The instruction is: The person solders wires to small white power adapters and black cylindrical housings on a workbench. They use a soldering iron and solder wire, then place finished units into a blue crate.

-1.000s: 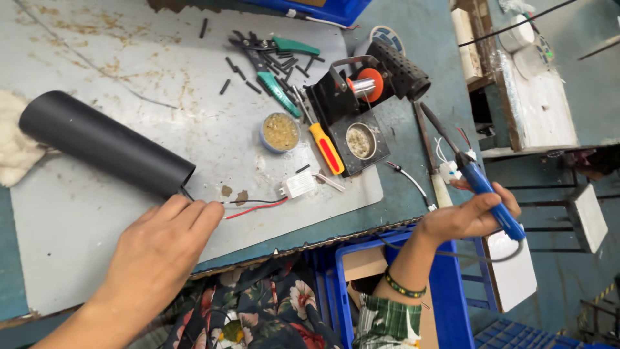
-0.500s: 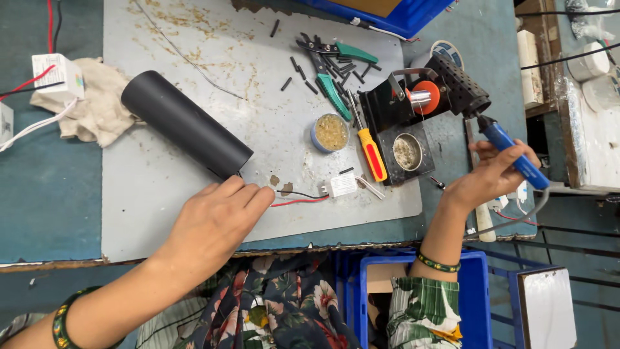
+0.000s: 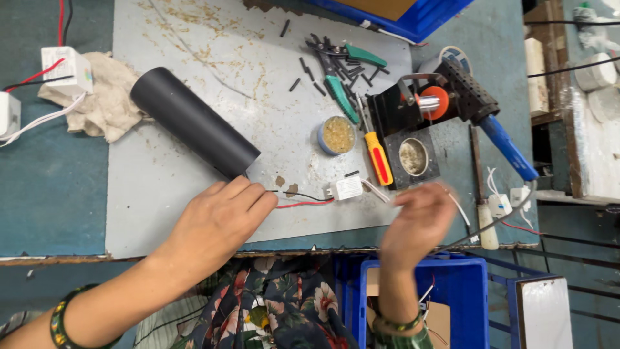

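Left hand [image 3: 216, 223] lying flat, palm down, on the grey mat [image 3: 194, 77], fingertips touching the near end of the black tube [image 3: 194, 132] and pinning the red and black wires [image 3: 303, 200] just where they leave it; not clenched round anything, more a press than a grasp. Right hand [image 3: 420, 220] blurred in motion just right of the small white block [image 3: 345, 188]; whether closed on a white wire [image 3: 460, 210] or hanging loose, cannot tell.

Small white block resting on the mat just right of the tube's open end, joined to it by the two thin wires. Likely very light and rigid, plastic-cased, easy to flick away; wires soft, thin and probably fragile at the joints. Best taken by the block's sides with finger and thumb, not tugged by the leads. Tube looking stiff, smooth and prone to rolling; steadied well by a palm over its end.

Beyond the block: a round tin [image 3: 336, 135] of yellowish paste, a yellow-and-red screwdriver [image 3: 378, 157], green-handled cutters [image 3: 342, 97] among short black offcuts. Right of the block, a black stand [image 3: 426, 106] holding a blue-handled iron [image 3: 507, 147]. Far left of the tube, a crumpled rag [image 3: 110, 97] and a white box [image 3: 64, 70].
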